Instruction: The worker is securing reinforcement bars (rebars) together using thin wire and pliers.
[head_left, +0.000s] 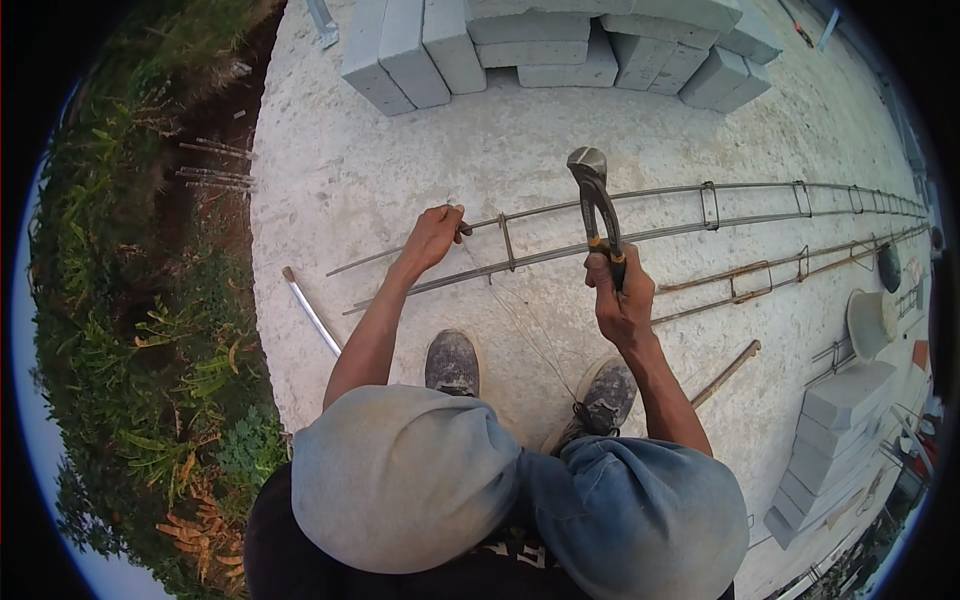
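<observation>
My right hand (pixel 625 298) is wrapped round the handles of black-and-yellow pincers (pixel 588 168), held upright with the steel head pointing away from me. My left hand (pixel 435 237) is closed in a pinch beside the near end of a long rebar cage (pixel 506 242). A thin tie wire (pixel 527 318) trails from near its fingers toward my right shoe; the exact grip is hard to see. Long grey bars joined by rectangular stirrups make up the cage, which runs off to the right. The pincers stand above its bars.
Grey blocks (pixel 535 52) are stacked at the far side, more (pixel 835 430) at the right. A second, rusty cage (pixel 738 290) lies nearer me. A silvery tube (pixel 313 315) and a stick (pixel 727 372) lie on the concrete slab (pixel 300 130), whose left edge drops toward plants (pixel 150 350).
</observation>
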